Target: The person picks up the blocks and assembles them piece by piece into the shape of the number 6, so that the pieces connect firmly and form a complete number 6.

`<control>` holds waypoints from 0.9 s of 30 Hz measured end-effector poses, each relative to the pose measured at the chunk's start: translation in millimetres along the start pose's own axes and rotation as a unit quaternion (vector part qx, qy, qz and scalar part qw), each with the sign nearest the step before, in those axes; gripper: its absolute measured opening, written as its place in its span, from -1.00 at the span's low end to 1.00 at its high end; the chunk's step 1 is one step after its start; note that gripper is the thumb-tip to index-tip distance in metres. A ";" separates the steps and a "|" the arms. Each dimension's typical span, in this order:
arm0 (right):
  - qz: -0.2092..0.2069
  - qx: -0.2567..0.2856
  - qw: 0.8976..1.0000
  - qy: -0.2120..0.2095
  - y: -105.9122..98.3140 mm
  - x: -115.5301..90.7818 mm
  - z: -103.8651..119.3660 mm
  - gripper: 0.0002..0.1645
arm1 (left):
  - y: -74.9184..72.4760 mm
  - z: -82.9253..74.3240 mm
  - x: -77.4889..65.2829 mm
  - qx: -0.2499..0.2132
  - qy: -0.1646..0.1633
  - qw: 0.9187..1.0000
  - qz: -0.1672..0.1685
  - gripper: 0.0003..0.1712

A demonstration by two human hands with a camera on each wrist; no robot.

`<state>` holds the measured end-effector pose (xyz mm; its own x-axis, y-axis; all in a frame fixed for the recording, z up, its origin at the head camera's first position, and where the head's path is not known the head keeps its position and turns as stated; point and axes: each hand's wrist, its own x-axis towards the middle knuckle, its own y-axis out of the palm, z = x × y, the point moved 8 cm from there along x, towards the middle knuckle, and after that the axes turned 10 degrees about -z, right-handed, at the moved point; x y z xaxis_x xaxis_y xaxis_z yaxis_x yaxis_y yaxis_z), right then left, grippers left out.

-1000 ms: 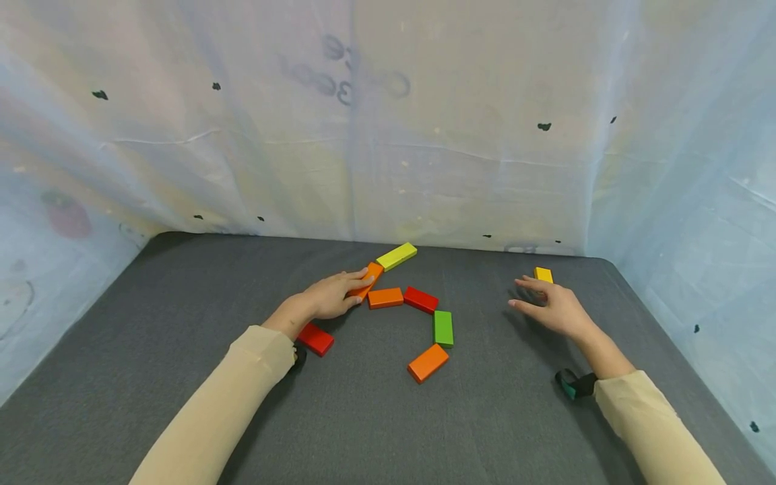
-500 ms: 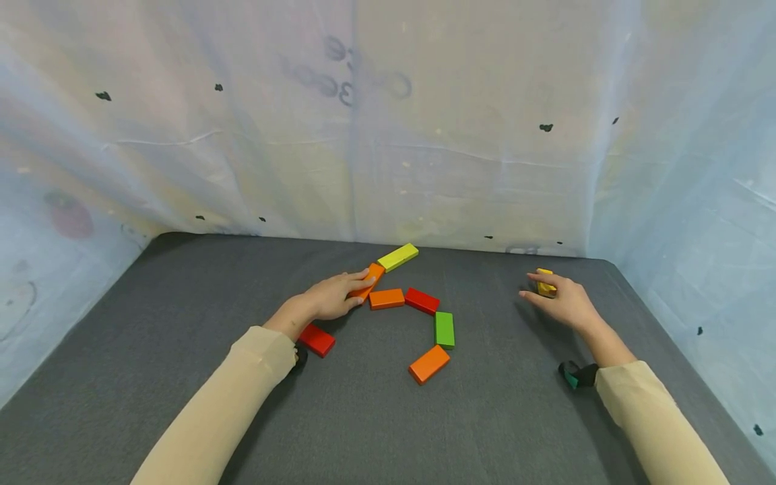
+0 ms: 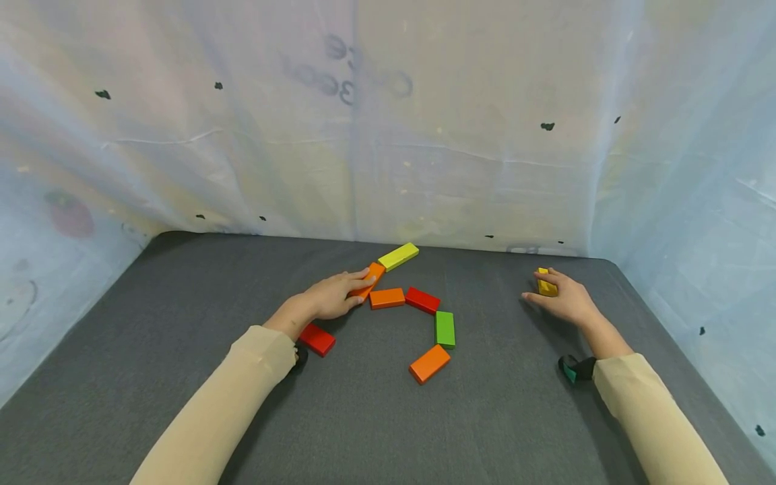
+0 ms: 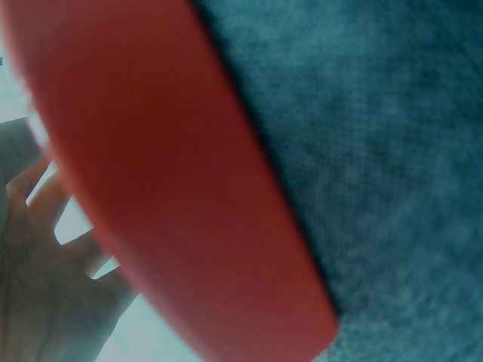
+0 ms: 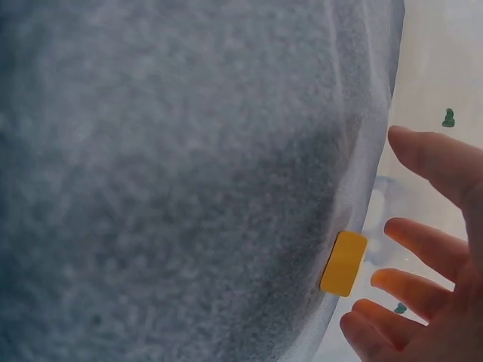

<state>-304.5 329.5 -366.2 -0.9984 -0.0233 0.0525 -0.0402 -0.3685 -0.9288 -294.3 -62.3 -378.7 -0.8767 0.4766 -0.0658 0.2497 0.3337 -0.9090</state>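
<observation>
In the head view my left hand [image 3: 332,295] rests with its fingers across an orange block [image 3: 374,271], the thumb at its near end. A yellow-green block [image 3: 398,256] touches that block's far end. Below my left wrist lies a red block [image 3: 318,340], which looms large and blurred in the left wrist view. My right hand [image 3: 566,300] hovers at the right beside an amber-yellow block [image 3: 547,288]. Its fingers are spread, and the right wrist view shows a gap between them and the yellow block [image 5: 344,263].
A curved row runs through the middle: an orange block [image 3: 386,298], a red block [image 3: 422,300], a green block [image 3: 444,329] and another orange block [image 3: 429,364]. Behind the grey table surface [image 3: 339,431] hangs a pale sheet [image 3: 461,182], which also closes off both sides.
My right hand has shifted slightly right and come in close to the yellow block, more of which now shows past the fingers. My left hand has stayed on the orange block.
</observation>
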 end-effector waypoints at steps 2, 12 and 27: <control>0.003 -0.003 1.000 0.004 0.3 1.2 -1.0 -0.05 | 0.0 0.2 -0.3 -0.001 0.000 1.000 0.000 -0.40; -0.009 -0.008 0.999 0.041 -0.4 10.3 -15.9 -0.13 | 0.3 -0.5 -0.7 -0.002 0.000 1.000 0.000 -0.40; -0.047 -0.023 0.998 0.033 -2.8 18.3 -18.5 -0.36 | 0.9 0.4 -1.1 -0.002 -0.010 1.000 0.004 -0.38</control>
<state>-323.4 347.3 -369.5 -0.9905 0.0706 0.1176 -0.1343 -0.3239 -0.9365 -293.3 -62.9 -379.6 -0.8826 0.4630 -0.0823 0.2590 0.3327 -0.9068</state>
